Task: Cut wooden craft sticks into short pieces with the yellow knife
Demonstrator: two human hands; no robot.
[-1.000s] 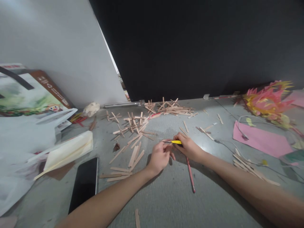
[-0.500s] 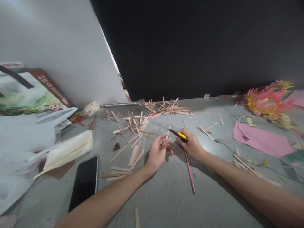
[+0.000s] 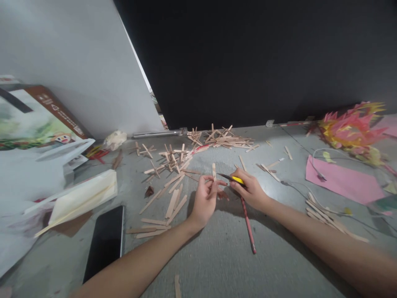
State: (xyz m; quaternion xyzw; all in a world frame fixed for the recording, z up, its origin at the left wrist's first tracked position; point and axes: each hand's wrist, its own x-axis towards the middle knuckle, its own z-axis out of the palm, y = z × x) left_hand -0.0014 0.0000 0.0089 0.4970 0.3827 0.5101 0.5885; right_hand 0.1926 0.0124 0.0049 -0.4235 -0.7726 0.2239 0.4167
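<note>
Pinched in left hand (image 3: 205, 199): wooden stick (image 3: 214, 170); right hand (image 3: 250, 190) clamped on yellow-black cutter (image 3: 237, 180), lettering (image 3: 53, 106) on left-side package (image 3: 25, 122) too blurry to read

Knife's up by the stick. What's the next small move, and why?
I'd probably curl the outstretched fingers of the left hand back before moving the knife in the right hand. Its blade points toward the wooden stick held in the left hand, and those fingers look close beneath the blade.

Dim, soft blur, stretched edges
</note>
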